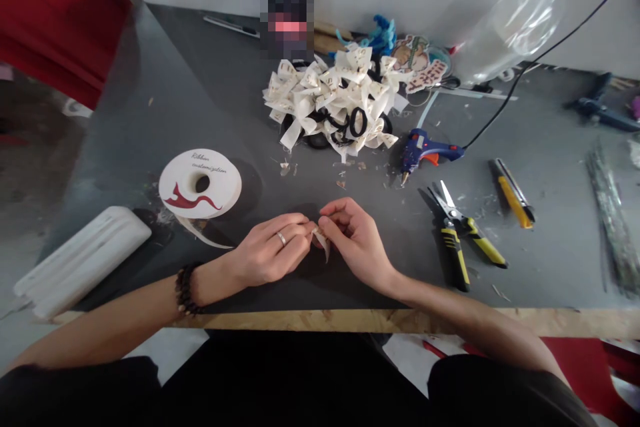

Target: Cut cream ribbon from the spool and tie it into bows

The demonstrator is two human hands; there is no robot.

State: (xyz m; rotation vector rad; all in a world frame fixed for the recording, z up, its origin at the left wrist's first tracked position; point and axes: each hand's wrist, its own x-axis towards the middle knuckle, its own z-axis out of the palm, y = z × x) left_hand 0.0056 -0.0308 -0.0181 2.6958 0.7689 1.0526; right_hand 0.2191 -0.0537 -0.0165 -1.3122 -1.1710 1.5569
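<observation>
Near the front edge of the table my left hand [273, 248] and my right hand [359, 248] meet, fingertips close together. Both pinch a short piece of pale ribbon [323, 248], one end of which hangs down between them. Most of it is hidden by my fingers. To the left stands a white ribbon spool [224, 188], its loose tail [203, 235] reaching toward my left wrist. Beyond my hands lies a heap of cream ribbon bows [333, 90] with black hair ties among them.
Right of the heap lies a blue glue gun [420, 148] with its cord trailing back. Open yellow-handled scissors [454, 220] and a yellow utility knife [515, 195] are farther right. A white oblong device [87, 260] sits at the left. Ribbon scraps dot the grey tabletop [195, 93].
</observation>
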